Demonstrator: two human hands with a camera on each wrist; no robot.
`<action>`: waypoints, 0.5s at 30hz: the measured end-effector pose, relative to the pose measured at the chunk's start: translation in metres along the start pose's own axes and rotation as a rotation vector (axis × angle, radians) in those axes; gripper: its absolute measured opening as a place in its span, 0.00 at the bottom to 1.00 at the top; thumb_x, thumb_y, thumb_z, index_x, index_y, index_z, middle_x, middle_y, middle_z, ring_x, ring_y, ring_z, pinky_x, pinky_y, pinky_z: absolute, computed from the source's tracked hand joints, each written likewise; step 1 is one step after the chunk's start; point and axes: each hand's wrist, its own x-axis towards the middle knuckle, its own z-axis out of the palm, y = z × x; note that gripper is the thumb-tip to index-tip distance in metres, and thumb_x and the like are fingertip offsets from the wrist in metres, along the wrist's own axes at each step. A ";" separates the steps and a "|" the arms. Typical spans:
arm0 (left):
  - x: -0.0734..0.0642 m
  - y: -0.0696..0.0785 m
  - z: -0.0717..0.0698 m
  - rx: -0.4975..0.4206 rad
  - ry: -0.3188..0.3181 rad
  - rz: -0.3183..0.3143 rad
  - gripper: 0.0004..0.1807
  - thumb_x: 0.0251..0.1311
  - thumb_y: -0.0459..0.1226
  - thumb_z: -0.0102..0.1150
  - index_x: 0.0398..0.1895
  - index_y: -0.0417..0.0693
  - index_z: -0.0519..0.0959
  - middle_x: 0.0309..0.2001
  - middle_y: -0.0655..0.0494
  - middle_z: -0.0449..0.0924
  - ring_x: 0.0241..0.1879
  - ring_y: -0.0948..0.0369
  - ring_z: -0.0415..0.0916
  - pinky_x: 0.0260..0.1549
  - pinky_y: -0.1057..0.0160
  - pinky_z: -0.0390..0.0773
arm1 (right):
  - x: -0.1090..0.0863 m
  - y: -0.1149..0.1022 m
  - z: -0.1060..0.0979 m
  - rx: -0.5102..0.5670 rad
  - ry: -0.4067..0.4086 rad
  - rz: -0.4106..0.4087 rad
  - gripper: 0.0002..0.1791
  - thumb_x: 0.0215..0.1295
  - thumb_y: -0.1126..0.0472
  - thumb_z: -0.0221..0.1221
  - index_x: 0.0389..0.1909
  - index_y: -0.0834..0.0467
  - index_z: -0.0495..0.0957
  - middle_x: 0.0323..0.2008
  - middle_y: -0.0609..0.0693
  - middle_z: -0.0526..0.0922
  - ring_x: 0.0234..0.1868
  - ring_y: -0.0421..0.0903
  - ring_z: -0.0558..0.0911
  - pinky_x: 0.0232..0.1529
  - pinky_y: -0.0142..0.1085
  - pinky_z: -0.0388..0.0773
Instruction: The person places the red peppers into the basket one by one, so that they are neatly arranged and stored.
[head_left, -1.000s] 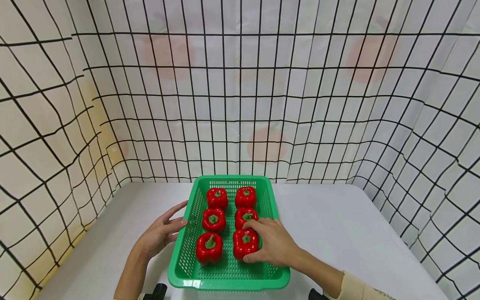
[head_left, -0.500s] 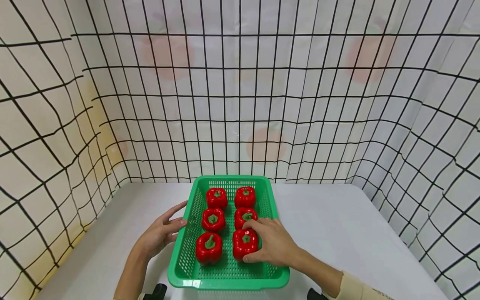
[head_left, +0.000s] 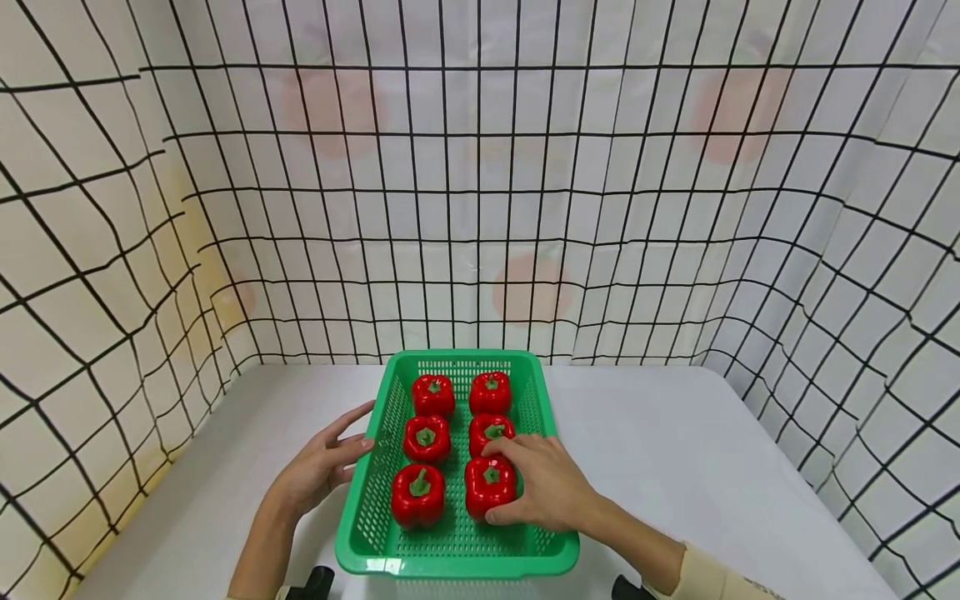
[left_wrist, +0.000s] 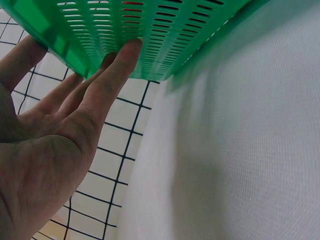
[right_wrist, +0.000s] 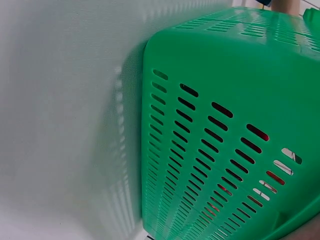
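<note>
A green slotted plastic basket [head_left: 457, 567] stands on the table with several red bell peppers in two columns of three. My right hand [head_left: 551, 483] reaches over the basket's right rim and grips the nearest right-hand bell pepper [head_left: 486, 498], thumb at its near side and fingers at its far side. Just behind those fingers is another bell pepper [head_left: 486, 427], partly covered. At the basket's left side, my left hand [head_left: 318, 467] rests with extended fingers; in the left wrist view its fingertips touch the slotted outer wall [left_wrist: 165, 30]. The right wrist view is mostly filled by the basket's wall [right_wrist: 210, 140].
A white cloth-covered table [head_left: 637, 450] lies under the basket. Black netting [head_left: 480, 192] over pale printed sheets encloses the back and both sides. Other bell peppers include one at the near left [head_left: 417, 500] and two at the far end.
</note>
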 end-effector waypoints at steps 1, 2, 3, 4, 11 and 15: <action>0.000 0.000 0.000 0.001 -0.002 0.001 0.42 0.72 0.41 0.57 0.83 0.60 0.47 0.70 0.38 0.71 0.57 0.44 0.83 0.53 0.46 0.83 | 0.000 0.000 0.000 0.002 0.001 -0.001 0.37 0.49 0.37 0.73 0.60 0.44 0.77 0.56 0.46 0.82 0.60 0.47 0.76 0.56 0.47 0.72; 0.000 0.000 0.000 0.003 -0.003 0.002 0.42 0.72 0.41 0.56 0.83 0.60 0.47 0.70 0.38 0.71 0.57 0.44 0.83 0.53 0.46 0.83 | 0.000 0.000 0.000 0.002 0.002 -0.002 0.37 0.49 0.37 0.73 0.60 0.44 0.77 0.56 0.46 0.81 0.60 0.46 0.76 0.56 0.47 0.72; 0.000 0.000 0.000 0.003 -0.003 0.002 0.42 0.72 0.41 0.57 0.83 0.60 0.47 0.70 0.38 0.71 0.57 0.44 0.83 0.53 0.46 0.83 | 0.000 0.000 0.000 0.002 0.004 -0.002 0.37 0.49 0.37 0.73 0.60 0.44 0.77 0.56 0.46 0.81 0.60 0.46 0.76 0.55 0.47 0.72; 0.000 0.000 0.000 0.003 -0.005 0.003 0.42 0.72 0.41 0.57 0.83 0.60 0.47 0.70 0.38 0.72 0.57 0.44 0.83 0.53 0.46 0.83 | 0.000 0.000 0.000 0.003 0.006 -0.002 0.37 0.49 0.37 0.73 0.60 0.44 0.77 0.57 0.46 0.81 0.60 0.46 0.76 0.55 0.47 0.72; 0.001 0.000 -0.001 -0.007 -0.008 0.000 0.42 0.72 0.41 0.57 0.83 0.59 0.47 0.69 0.40 0.73 0.56 0.44 0.83 0.53 0.47 0.83 | -0.001 0.000 0.000 0.009 0.020 0.001 0.38 0.48 0.37 0.73 0.61 0.43 0.77 0.57 0.46 0.80 0.60 0.46 0.75 0.55 0.47 0.73; 0.000 0.000 0.000 -0.013 -0.008 -0.003 0.42 0.72 0.41 0.57 0.83 0.60 0.47 0.69 0.40 0.73 0.56 0.44 0.83 0.53 0.47 0.83 | -0.001 0.000 0.001 0.021 0.026 0.006 0.38 0.48 0.37 0.73 0.61 0.43 0.76 0.58 0.46 0.80 0.60 0.46 0.75 0.55 0.48 0.72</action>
